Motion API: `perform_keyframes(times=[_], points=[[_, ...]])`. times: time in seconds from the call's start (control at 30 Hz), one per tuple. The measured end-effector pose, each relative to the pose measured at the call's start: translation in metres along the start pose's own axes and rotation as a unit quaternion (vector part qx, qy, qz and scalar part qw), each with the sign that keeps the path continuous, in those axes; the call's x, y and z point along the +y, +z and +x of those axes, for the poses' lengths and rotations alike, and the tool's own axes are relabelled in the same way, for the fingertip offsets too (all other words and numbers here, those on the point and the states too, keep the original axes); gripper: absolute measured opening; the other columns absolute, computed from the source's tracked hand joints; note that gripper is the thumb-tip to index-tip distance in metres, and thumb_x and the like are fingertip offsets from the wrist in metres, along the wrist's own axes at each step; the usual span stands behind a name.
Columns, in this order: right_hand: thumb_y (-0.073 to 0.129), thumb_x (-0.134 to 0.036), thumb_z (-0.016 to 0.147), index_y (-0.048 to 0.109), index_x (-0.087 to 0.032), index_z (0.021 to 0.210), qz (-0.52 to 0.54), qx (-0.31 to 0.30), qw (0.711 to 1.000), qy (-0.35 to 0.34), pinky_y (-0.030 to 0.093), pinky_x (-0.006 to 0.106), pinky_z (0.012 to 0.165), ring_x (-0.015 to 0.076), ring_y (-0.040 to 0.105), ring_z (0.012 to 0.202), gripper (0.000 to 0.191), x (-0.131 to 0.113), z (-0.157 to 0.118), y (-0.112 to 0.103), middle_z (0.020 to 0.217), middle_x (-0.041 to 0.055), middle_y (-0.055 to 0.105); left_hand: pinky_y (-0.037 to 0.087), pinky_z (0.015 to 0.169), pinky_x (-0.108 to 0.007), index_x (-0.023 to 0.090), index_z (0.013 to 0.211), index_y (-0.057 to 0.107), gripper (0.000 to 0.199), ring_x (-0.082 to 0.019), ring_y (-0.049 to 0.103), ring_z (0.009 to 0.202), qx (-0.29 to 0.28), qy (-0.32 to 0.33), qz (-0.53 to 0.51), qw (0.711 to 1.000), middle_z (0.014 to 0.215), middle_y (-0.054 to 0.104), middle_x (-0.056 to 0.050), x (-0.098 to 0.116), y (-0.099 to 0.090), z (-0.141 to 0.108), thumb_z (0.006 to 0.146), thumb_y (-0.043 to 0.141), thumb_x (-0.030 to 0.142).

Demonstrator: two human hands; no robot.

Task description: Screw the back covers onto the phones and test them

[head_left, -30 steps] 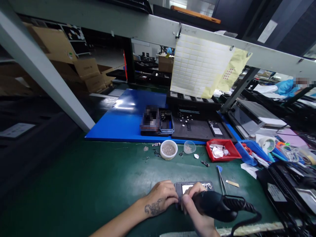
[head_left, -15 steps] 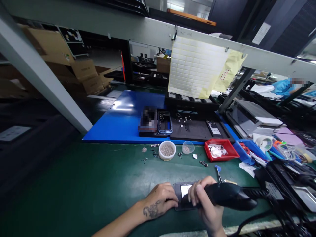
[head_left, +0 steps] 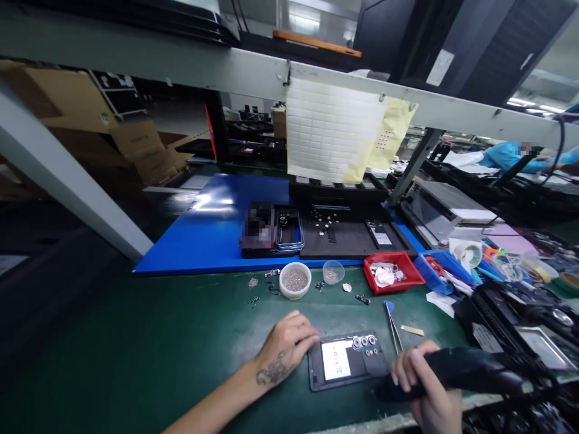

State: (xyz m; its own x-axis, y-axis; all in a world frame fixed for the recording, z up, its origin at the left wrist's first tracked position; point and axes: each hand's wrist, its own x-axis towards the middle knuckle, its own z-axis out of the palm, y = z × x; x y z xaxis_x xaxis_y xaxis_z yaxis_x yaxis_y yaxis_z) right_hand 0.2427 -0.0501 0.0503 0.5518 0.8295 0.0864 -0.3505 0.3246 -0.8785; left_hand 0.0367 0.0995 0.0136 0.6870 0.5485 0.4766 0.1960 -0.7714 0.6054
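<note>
We rested our left hand [head_left: 288, 342], loosely open, at the corner of an open-backed phone [head_left: 346, 361] flat on the green worktop [head_left: 181, 343] — our right hand [head_left: 427, 381], wrapped around a black tool [head_left: 470, 369], hung beside its camera end.

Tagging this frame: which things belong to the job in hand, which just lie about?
In use: opened phone, left hand at its edge; black tool, held by right hand.
Apparently just lying about: tweezers; red bin; white tub.

My head-worn camera looks forward and down; my fingers [head_left: 302, 333] and the tabletop [head_left: 149, 349] sit near, cardboard boxes [head_left: 138, 140] far.
</note>
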Motion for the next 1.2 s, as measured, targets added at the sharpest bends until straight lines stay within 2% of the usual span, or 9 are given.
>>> perform_keyframes(times=[0.23, 0.37, 0.5, 0.67, 0.77, 0.83, 0.9, 1.0, 1.2], points=[[0.068, -0.029, 0.082, 0.053, -0.021, 0.07, 0.014, 0.073, 0.996, 0.054, 0.041, 0.024, 0.045, 0.0096, 0.045, 0.04, 0.021, -0.016, -0.024, -0.045, 0.046, -0.0069, 0.045, 0.044, 0.067, -0.032, 0.014, 0.074, 0.066, 0.02, -0.02, 0.054, 0.075, -0.031, 0.002, 0.18, 0.983, 0.072, 0.062, -0.005, -0.015, 0.004, 0.117, 0.089, 0.053, 0.011], [0.068, -0.031, 0.081, 0.053, -0.02, 0.067, 0.009, 0.076, 0.996, 0.035, 0.039, 0.024, 0.044, 0.0098, 0.045, 0.039, 0.024, -0.024, -0.027, -0.061, 0.045, -0.0062, 0.044, 0.047, 0.067, -0.031, 0.014, 0.075, 0.06, 0.016, -0.016, 0.056, 0.069, -0.06, 0.006, 0.236, 0.97, 0.069, 0.057, 0.002, -0.026, 0.011, 0.138, 0.09, 0.056, 0.015], [0.069, -0.03, 0.081, 0.052, -0.02, 0.069, 0.017, 0.09, 0.995, 0.037, 0.039, 0.024, 0.045, 0.0091, 0.045, 0.039, 0.023, -0.026, -0.025, -0.07, 0.046, -0.0068, 0.044, 0.044, 0.062, -0.029, 0.014, 0.072, 0.061, 0.021, -0.017, 0.057, 0.065, -0.068, 0.0, 0.253, 0.965, 0.066, 0.057, 0.0, -0.024, 0.005, 0.116, 0.091, 0.052, 0.017], [0.069, -0.029, 0.081, 0.05, -0.02, 0.073, 0.038, 0.078, 0.995, 0.049, 0.038, 0.022, 0.045, 0.0081, 0.044, 0.039, 0.022, -0.025, -0.017, -0.071, 0.047, -0.0078, 0.044, 0.041, 0.054, -0.028, 0.017, 0.057, 0.055, 0.041, -0.017, 0.052, 0.052, -0.082, 0.0, 0.227, 0.97, 0.054, 0.054, -0.002, 0.002, 0.004, 0.051, 0.093, 0.047, 0.034], [0.07, -0.033, 0.08, 0.052, -0.021, 0.084, 0.005, 0.075, 0.994, 0.083, 0.037, 0.022, 0.044, 0.0081, 0.042, 0.039, 0.022, -0.028, -0.005, -0.074, 0.048, -0.0082, 0.046, 0.048, 0.071, -0.032, 0.018, 0.1, 0.058, 0.021, -0.021, 0.058, 0.08, -0.122, -0.022, 0.106, 0.987, 0.089, 0.063, -0.008, 0.018, 0.013, 0.015, 0.092, 0.038, 0.02], [0.07, -0.036, 0.079, 0.052, -0.023, 0.097, -0.024, 0.072, 0.992, 0.105, 0.039, 0.023, 0.044, 0.0088, 0.044, 0.04, 0.029, -0.031, 0.005, -0.079, 0.054, -0.0065, 0.052, 0.045, 0.089, -0.04, 0.022, 0.125, 0.044, 0.038, -0.026, 0.052, 0.106, -0.158, -0.039, 0.037, 0.986, 0.121, 0.055, -0.01, 0.023, 0.022, 0.0, 0.088, 0.048, 0.022], [0.069, -0.038, 0.08, 0.05, -0.023, 0.105, -0.038, 0.065, 0.989, 0.125, 0.041, 0.025, 0.047, 0.0099, 0.047, 0.044, 0.035, -0.031, 0.014, -0.088, 0.061, -0.0044, 0.056, 0.038, 0.1, -0.049, 0.025, 0.135, 0.032, 0.067, -0.032, 0.042, 0.119, -0.188, -0.048, 0.014, 0.981, 0.135, 0.045, -0.012, 0.024, 0.033, -0.007, 0.079, 0.066, 0.032], [0.064, -0.041, 0.085, 0.05, -0.022, 0.107, -0.006, 0.041, 0.985, 0.169, 0.042, 0.024, 0.047, 0.0101, 0.049, 0.046, 0.032, -0.024, 0.025, -0.105, 0.061, -0.0045, 0.055, 0.034, 0.102, -0.056, 0.025, 0.139, 0.024, 0.091, -0.037, 0.038, 0.122, -0.202, -0.036, 0.015, 0.979, 0.138, 0.042, -0.013, 0.021, 0.048, -0.01, 0.065, 0.077, 0.03], [0.068, -0.044, 0.081, 0.056, -0.021, 0.098, 0.075, 0.022, 0.972, 0.221, 0.037, 0.02, 0.043, 0.007, 0.045, 0.042, 0.031, -0.001, 0.037, -0.137, 0.057, -0.0061, 0.051, 0.037, 0.102, -0.052, 0.026, 0.138, 0.027, 0.084, -0.034, 0.041, 0.121, -0.159, -0.037, 0.01, 0.987, 0.134, 0.046, -0.01, 0.008, 0.049, -0.029, 0.062, 0.062, 0.015]])
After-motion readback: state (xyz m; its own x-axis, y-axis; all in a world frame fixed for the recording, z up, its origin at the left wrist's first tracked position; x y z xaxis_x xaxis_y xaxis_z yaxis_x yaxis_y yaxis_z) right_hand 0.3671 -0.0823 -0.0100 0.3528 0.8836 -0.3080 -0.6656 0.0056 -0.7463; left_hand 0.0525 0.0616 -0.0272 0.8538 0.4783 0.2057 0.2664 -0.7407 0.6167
